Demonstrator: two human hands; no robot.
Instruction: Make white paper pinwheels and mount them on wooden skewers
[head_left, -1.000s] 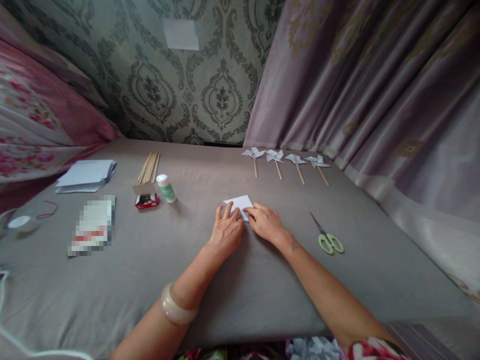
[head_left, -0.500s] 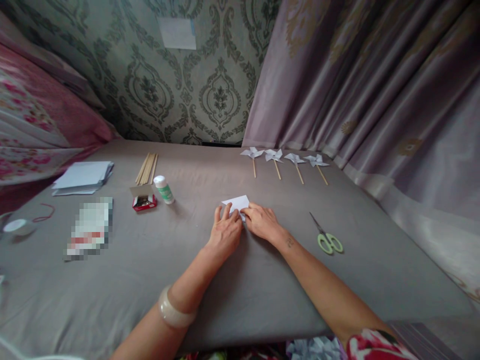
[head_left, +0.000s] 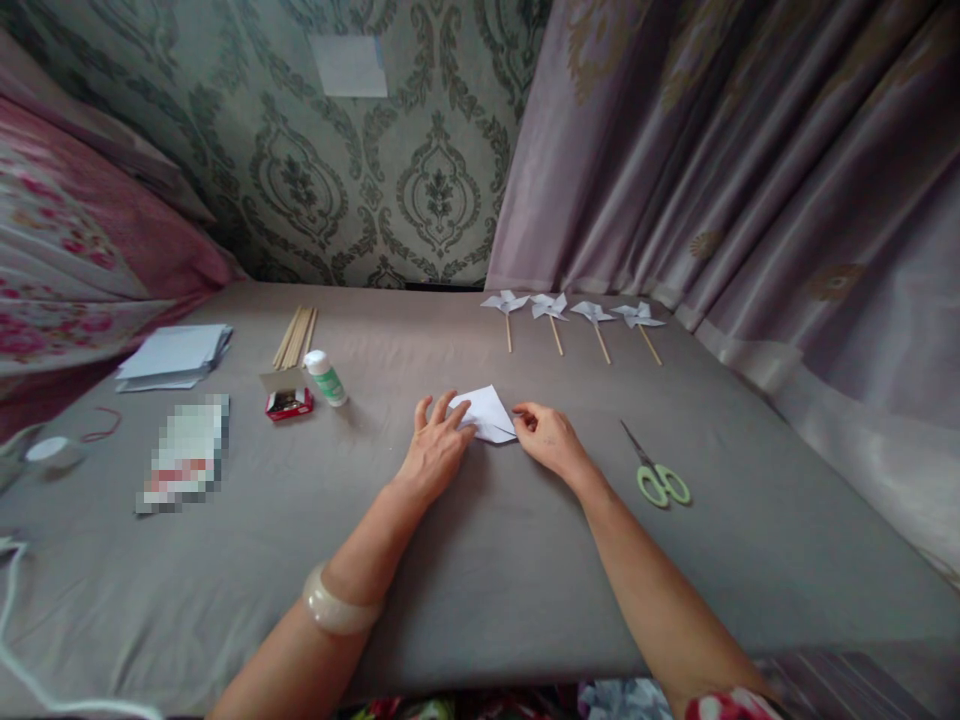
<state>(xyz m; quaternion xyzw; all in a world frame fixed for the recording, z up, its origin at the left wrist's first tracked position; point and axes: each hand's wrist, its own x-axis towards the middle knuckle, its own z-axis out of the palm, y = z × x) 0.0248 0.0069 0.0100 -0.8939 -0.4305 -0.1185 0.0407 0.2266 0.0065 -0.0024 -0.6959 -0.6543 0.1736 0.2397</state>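
A folded sheet of white paper (head_left: pixel 491 412) lies on the cloth in front of me, a pointed flap at its right. My left hand (head_left: pixel 439 440) rests over the paper's left side with fingers spread, the fingertips pressing on it. At the right corner, my right hand (head_left: pixel 551 435) has thumb and fingers pinched together on the paper's edge; the exact grip is partly hidden. Green-handled scissors (head_left: pixel 654 475) lie to the right of my right hand, blades pointing away.
Several paper pinwheels (head_left: pixel 549 306) on sticks lie at the back right. On the left are wooden sticks (head_left: pixel 296 337), a glue bottle (head_left: pixel 327 380), an open red box (head_left: pixel 289 404), a paper stack (head_left: pixel 176 355), a blurred packet (head_left: pixel 184 455) and a white roll (head_left: pixel 54 453).
My hands have moved apart. The right hand has shifted right to the paper's corner, the left slightly left, and more of the folded paper shows, turned to a different angle.
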